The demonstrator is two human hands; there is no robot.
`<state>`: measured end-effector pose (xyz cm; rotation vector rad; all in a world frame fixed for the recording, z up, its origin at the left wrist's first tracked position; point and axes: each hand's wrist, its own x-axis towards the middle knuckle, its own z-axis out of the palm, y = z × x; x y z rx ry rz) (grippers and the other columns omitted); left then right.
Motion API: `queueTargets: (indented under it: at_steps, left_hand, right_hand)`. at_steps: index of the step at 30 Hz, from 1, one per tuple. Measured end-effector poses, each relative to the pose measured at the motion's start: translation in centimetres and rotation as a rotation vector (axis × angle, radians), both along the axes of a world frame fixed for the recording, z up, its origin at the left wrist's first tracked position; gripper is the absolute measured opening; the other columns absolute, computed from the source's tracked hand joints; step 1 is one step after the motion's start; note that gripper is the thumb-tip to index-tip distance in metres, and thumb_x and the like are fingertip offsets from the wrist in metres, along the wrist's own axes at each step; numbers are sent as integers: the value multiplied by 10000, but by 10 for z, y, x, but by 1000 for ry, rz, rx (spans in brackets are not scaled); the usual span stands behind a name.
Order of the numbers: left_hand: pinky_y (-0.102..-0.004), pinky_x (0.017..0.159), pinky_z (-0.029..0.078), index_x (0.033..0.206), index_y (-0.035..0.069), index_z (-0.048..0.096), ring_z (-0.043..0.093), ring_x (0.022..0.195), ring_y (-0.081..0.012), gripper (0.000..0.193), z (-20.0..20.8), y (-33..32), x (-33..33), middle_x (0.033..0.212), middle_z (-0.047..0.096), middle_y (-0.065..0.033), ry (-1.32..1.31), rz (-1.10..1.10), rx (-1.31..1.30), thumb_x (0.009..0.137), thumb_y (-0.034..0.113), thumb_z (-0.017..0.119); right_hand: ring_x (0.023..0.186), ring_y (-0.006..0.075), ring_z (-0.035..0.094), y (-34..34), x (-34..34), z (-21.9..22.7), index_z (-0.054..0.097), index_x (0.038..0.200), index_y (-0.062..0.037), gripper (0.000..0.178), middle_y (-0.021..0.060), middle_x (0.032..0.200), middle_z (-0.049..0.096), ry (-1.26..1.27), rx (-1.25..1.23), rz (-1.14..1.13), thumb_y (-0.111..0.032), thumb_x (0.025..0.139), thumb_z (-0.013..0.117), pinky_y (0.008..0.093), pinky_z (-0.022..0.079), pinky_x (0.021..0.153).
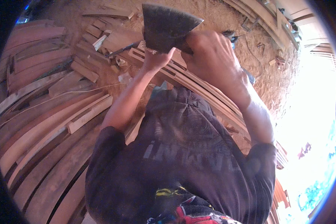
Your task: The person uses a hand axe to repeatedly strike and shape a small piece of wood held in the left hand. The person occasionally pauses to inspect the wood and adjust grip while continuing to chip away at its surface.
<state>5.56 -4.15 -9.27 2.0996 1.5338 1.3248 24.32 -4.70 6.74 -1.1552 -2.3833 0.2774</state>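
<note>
A tool with a broad, dark, flared metal blade (166, 28), hatchet-like in outline, is raised high in the view. My right hand (212, 54) is closed around the tool where it runs back from the blade; most of the handle is hidden by the hand. Just under the blade's narrower end is my left hand (158, 59), thumb sticking out. The blade covers its fingers, so I cannot tell whether it grips anything. Below both hands, long narrow wooden strips (201, 87) lie side by side, running from upper left to lower right.
Long curved boards (52, 142) are stacked on the left. Short wood offcuts (84, 71) lie on the sandy brown ground (263, 80). At the upper right, long timbers (257, 18) have clamp-like metal pieces by them. Bright light washes out the right side.
</note>
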Motion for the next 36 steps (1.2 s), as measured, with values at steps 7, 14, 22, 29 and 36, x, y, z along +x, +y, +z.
queueTargets:
  at_steps: [7, 14, 22, 29, 36]
  left_hand:
    - [-445, 1007, 475, 1137, 61, 713, 649, 1127, -297, 308, -36, -6, -9, 1142, 727, -99, -28, -106, -234, 830, 72, 723]
    - [-407, 718, 548, 1078, 53, 694, 689, 868, -226, 188, -20, 11, -19, 1013, 722, -72, -182, 42, -73, 892, 61, 719]
    - [-285, 464, 443, 842, 60, 678, 587, 526, -85, 163, 57, 6, 24, 659, 638, 11, -791, -79, -242, 928, 140, 791]
    - [-331, 653, 535, 854, 49, 694, 672, 719, -139, 169, 11, 14, 22, 763, 686, -9, -609, -25, -258, 901, 163, 809]
    - [-331, 710, 554, 944, 42, 703, 693, 796, -148, 153, 17, 13, 22, 867, 717, -35, -497, -7, -360, 903, 154, 800]
  right_hand:
    - [736, 425, 701, -17, -7, -34, 712, 867, 19, 180, 239, 800, 692, -118, -119, -84, -158, 842, 688, 491, 574, 680]
    - [792, 427, 710, -6, 11, -23, 703, 837, 27, 200, 238, 826, 712, 61, -168, -95, -170, 818, 733, 502, 562, 739]
    - [802, 466, 696, -21, 47, -28, 693, 822, 44, 285, 273, 785, 685, 210, -316, -328, -240, 803, 723, 515, 554, 750]
    - [850, 460, 703, -25, 60, -37, 711, 870, 41, 280, 276, 833, 702, 203, -493, -409, -226, 786, 735, 495, 563, 777]
    - [849, 459, 706, -24, 63, -38, 715, 888, 39, 291, 273, 826, 702, 199, -524, -410, -234, 788, 734, 496, 568, 780]
